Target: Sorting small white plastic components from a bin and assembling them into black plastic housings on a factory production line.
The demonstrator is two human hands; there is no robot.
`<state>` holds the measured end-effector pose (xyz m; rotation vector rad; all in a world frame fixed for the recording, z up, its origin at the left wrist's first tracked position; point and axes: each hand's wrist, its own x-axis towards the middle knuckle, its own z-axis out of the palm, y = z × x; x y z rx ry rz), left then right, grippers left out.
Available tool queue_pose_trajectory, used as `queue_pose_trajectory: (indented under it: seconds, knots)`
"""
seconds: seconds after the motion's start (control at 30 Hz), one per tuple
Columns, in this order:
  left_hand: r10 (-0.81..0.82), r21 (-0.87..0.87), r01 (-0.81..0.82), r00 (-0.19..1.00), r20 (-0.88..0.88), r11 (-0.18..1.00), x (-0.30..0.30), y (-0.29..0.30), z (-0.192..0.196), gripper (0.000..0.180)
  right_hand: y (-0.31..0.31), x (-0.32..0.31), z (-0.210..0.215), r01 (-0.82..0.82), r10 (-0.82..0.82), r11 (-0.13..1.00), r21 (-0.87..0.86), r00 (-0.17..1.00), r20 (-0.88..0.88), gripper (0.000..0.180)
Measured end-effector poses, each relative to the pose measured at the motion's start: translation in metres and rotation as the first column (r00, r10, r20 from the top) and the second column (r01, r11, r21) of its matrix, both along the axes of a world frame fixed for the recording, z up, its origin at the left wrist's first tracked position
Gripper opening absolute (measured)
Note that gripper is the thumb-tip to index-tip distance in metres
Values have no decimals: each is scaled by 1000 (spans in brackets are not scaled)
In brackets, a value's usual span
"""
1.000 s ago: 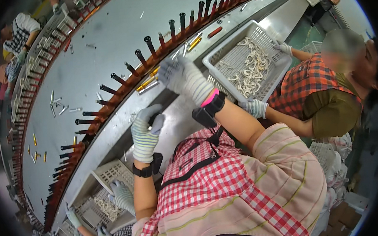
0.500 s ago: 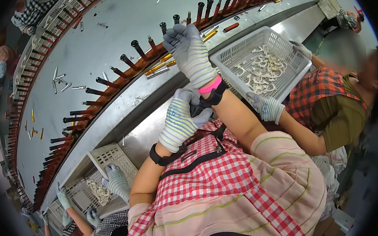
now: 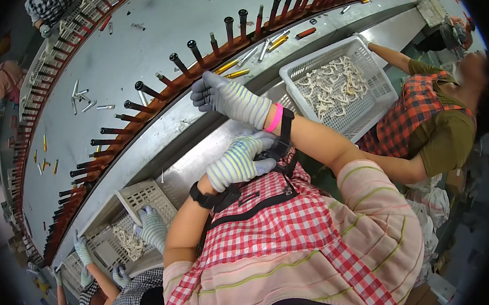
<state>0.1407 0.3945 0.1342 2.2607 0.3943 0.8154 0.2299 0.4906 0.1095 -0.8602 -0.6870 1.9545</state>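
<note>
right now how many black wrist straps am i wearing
2: one black strap behind your left hand, another behind your right hand, past the pink band.

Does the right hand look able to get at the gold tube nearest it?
Probably yes: the right hand is close beside that gold tube, and nothing visible stands between them.

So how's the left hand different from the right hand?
The right hand is nearer the black-topped rods; the left hand is nearer the red-and-white apron. The right hand has a pink wristband; the left hand shows none. Both wear striped gloves and black straps.
</note>
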Motion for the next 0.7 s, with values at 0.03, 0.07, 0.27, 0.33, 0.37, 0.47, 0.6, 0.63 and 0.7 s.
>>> queue_pose_trajectory:
  seconds: [0.03,0.07,0.27,0.33,0.37,0.47,0.6,0.63,0.7]
  knots:
    - [-118,-515,57,989,-86,855,-2,-2,1,30,-3,-2,1,-35,35,999,-12,998,45,41]
    - [-260,-885,38,961,-95,464,-4,-5,2,30,-7,-4,2,-69,71,997,-26,994,88,42]
    - [-22,-528,-129,963,-269,839,-21,-7,1,34,-28,3,-20,-70,68,985,-157,998,-17,38]
    - [232,-127,-289,912,-339,949,-25,-14,-3,33,-42,-1,-39,-121,141,984,-131,977,161,39]
    - [286,-141,-318,935,-208,938,-28,-13,-6,30,-41,0,-56,-232,215,973,-7,888,405,41]
    - [367,-486,-463,886,-284,741,-24,-17,-8,26,-47,6,-69,-740,-213,606,291,201,956,35]
    - [428,-857,-238,903,-23,457,-21,-2,-46,23,-48,9,-45,-808,-346,576,121,-107,932,25]
    - [429,-837,-264,902,-38,479,-22,1,-52,22,-50,15,-41,-789,-262,599,137,-31,965,23]
    - [351,-781,-349,919,-179,518,-21,4,-56,23,-36,25,-74,-503,-65,828,249,355,933,23]
